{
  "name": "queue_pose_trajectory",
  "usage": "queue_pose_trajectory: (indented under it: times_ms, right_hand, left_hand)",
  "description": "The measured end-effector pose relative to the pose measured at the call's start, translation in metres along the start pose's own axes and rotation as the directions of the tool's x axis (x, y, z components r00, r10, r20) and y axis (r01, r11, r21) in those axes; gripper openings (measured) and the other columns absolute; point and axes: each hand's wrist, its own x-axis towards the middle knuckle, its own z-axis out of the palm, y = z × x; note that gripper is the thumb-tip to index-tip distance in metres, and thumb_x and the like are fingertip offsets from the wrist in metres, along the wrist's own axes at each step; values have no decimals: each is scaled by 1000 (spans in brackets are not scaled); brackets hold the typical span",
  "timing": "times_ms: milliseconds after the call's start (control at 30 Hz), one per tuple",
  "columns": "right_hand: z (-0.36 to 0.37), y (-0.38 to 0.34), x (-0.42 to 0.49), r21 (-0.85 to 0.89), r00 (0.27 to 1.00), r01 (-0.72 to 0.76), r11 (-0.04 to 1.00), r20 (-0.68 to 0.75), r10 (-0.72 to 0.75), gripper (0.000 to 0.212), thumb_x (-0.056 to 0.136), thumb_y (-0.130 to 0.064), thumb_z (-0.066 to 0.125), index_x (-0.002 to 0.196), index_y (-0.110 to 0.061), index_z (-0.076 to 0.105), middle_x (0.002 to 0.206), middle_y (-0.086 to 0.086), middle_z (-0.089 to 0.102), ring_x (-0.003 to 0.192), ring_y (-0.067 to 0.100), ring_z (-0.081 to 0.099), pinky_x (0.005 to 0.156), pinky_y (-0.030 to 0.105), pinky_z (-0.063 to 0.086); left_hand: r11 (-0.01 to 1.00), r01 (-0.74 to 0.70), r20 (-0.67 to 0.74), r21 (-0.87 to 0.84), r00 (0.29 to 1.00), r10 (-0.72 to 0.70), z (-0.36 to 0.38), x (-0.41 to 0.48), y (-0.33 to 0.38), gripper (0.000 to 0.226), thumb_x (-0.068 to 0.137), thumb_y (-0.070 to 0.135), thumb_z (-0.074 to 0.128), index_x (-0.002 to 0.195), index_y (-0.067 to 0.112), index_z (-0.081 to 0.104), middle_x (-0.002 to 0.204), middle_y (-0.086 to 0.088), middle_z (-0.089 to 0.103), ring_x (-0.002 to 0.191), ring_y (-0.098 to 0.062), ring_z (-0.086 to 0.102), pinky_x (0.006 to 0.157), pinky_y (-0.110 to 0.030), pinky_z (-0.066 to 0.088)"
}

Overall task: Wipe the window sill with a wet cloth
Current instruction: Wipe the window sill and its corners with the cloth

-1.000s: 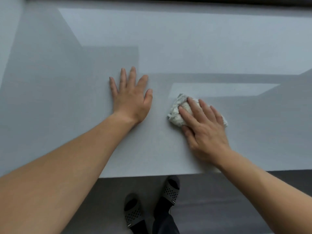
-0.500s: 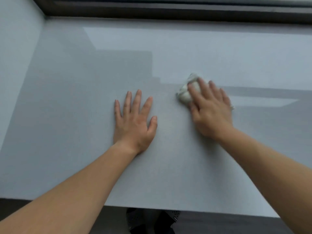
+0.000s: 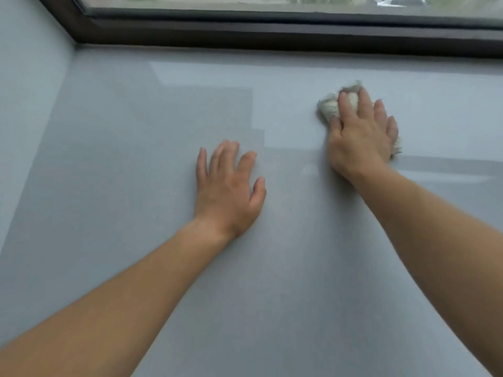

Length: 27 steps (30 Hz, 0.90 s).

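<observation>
The wide pale grey window sill (image 3: pixel 136 186) fills most of the head view. A crumpled whitish cloth (image 3: pixel 330 107) lies on it at the upper right, mostly covered by my right hand (image 3: pixel 362 134), which presses down on it with fingers spread over the top. A bit of cloth also shows past the little-finger side. My left hand (image 3: pixel 227 189) rests flat on the sill left of centre, palm down, fingers apart, holding nothing.
A dark window frame (image 3: pixel 272 36) runs along the far edge of the sill, with glass above it. A pale side wall (image 3: pixel 24 91) closes the sill on the left. Darker shadow bands cross the sill surface.
My right hand has pushed the cloth away from me, from near the sill's front edge towards the window. The view has tilted up, so the frame and glass now show. The left hand stays planted.
</observation>
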Motion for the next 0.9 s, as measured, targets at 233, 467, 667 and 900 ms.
queue_pose_trajectory:
  times_ms: [233,467,667,900]
  right_hand:
    - [3,-11,8,-78,910,413,907,63,-409,52,102,-48,27,153,-40,22,165,-8,10,152,25,8,121,45,6]
    - [2,-34,89,-55,994,98,994,-33,-100,51,101,-47,28,150,-39,28,163,-2,19,149,31,14,118,52,10]
    - [11,-113,106,-90,740,673,734,84,-667,51,100,-51,30,149,-39,35,159,-5,29,145,29,23,113,46,16]
    - [2,-71,116,-52,755,655,754,30,-655,47,101,-50,33,148,-42,36,155,-12,34,137,27,30,111,40,19]
  left_hand:
    - [993,50,143,111,988,-66,13,81,-10,65,93,52,21,154,29,16,166,-6,0,152,-26,-8,120,-55,-6]
    - [993,45,154,106,986,-61,10,82,-7,68,92,52,21,156,28,12,166,-7,-3,152,-27,-11,119,-57,-5]
    - [992,47,149,121,987,-64,11,84,-8,71,92,52,20,157,25,12,166,-8,-1,152,-27,-10,119,-58,-3]
    - [992,40,138,123,989,-57,12,84,-10,70,92,53,20,157,27,12,166,-8,0,152,-27,-8,119,-58,-2]
